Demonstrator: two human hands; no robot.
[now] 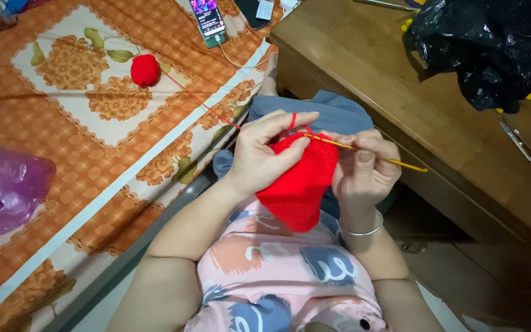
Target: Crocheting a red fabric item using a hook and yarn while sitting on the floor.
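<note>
Left hand (259, 154) closed around the upper edge of a soft red crocheted fabric piece (296, 184), strand looped over the raised forefinger. Right hand (364, 169) pinched shut on a slim yellow metal crochet hook (370, 155), tip buried in the top row between both hands. Fabric hanging below the thumbs, over the lap. Light, limp, stretchy by the look of it; best gripped near the working edge. Thin red yarn strand (207, 106) running up-left from the left hand to a round red yarn ball (145, 70) on an orange floral bedsheet (62, 154). Possibly taut, hard to tell.
</note>
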